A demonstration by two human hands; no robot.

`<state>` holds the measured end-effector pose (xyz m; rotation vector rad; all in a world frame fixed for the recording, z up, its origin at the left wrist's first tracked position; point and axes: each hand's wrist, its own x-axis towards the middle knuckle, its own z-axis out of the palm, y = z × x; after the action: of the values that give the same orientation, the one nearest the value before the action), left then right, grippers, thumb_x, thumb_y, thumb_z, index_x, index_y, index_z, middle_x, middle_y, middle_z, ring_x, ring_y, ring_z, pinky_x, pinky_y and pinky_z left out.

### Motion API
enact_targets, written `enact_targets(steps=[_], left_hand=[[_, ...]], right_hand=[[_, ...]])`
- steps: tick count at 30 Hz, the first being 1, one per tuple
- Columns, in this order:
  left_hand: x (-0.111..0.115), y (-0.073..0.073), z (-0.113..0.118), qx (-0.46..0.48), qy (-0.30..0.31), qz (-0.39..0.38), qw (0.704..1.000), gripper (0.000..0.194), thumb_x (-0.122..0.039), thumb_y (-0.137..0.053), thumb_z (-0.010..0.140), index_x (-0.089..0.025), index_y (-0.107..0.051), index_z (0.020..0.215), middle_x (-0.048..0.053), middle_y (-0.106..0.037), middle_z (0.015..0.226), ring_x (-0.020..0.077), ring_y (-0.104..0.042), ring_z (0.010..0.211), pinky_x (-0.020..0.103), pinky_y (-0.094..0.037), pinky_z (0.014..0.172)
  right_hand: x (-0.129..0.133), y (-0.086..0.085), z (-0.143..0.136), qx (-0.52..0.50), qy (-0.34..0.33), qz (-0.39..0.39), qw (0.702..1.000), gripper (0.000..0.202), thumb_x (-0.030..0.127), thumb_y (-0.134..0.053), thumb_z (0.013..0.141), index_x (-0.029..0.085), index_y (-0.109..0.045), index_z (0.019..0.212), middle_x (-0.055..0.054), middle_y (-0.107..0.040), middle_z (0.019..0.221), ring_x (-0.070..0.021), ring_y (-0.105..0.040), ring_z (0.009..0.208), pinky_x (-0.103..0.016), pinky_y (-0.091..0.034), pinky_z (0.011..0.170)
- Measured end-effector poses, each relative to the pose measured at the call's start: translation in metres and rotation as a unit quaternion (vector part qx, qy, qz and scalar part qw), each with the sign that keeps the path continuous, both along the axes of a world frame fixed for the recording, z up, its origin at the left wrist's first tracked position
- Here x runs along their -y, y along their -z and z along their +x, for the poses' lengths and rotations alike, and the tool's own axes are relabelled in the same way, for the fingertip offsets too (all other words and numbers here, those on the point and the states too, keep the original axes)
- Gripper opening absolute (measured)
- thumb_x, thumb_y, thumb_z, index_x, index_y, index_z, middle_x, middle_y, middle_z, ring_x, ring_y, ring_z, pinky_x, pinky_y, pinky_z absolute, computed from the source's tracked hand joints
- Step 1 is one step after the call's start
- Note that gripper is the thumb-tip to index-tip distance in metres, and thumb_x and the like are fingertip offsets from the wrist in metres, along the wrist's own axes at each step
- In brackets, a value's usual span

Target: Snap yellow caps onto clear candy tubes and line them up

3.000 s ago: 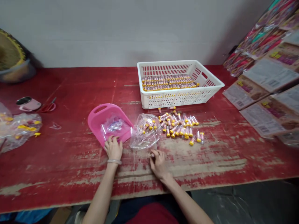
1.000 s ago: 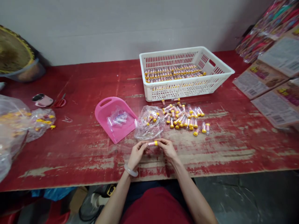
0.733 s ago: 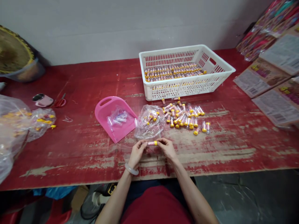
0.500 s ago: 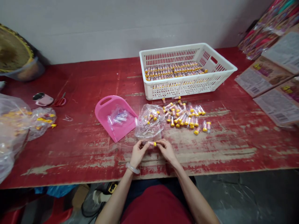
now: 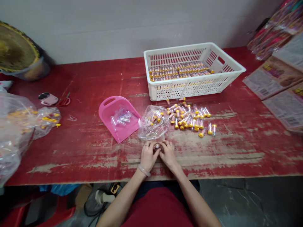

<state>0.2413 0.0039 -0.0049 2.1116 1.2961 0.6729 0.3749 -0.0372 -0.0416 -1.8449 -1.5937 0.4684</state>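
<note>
Both hands meet near the table's front edge around one small clear tube (image 5: 157, 146), seen end-on. My left hand (image 5: 149, 155), with a pale bangle on its wrist, grips the tube from the left. From the right, my right hand (image 5: 168, 154) holds it too, fingers curled; its yellow cap does not show. Just beyond lies a clear plastic bag (image 5: 151, 133) with several yellow-capped tubes. To its right is a loose pile of capped tubes (image 5: 188, 119). A pink scoop (image 5: 107, 111) with empty clear tubes lies left of the bag.
A white basket (image 5: 196, 88) with rows of capped tubes stands at the back. Printed boxes (image 5: 272, 75) are stacked at the right. On the left are a pink mug (image 5: 50, 99), red scissors (image 5: 64, 101), bags of yellow caps (image 5: 21, 119) and a round basket (image 5: 17, 47).
My hands have drawn closer together, and the tube has turned from lying sideways to end-on. The view has shifted slightly, moving the table items a little rightward.
</note>
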Motion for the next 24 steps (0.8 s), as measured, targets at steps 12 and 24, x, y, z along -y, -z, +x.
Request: enact_targets(steps=[12,24], left_hand=[[-0.003,0.003,-0.001,0.023,0.011,0.010,1.000,0.027,-0.016,-0.055,0.087,-0.021,-0.057,0.114,0.008,-0.063,0.110,0.0218,-0.058,0.105,0.041,-0.048,0.095],[-0.004,0.001,-0.012,0.053,-0.041,0.052,0.996,0.023,-0.025,-0.056,0.090,-0.020,-0.056,0.113,0.008,-0.064,0.109,0.0220,-0.059,0.104,0.039,-0.047,0.092]], right_hand=[[-0.008,0.011,-0.009,0.030,-0.003,0.062,0.998,0.035,0.011,-0.050,0.080,0.019,-0.064,0.111,-0.011,-0.061,0.105,-0.0276,-0.048,0.096,-0.042,-0.043,0.085],[0.011,0.004,-0.004,-0.012,0.075,0.054,0.996,0.030,0.025,-0.051,0.089,0.019,-0.061,0.116,-0.011,-0.060,0.111,-0.0270,-0.048,0.102,-0.046,-0.044,0.091]])
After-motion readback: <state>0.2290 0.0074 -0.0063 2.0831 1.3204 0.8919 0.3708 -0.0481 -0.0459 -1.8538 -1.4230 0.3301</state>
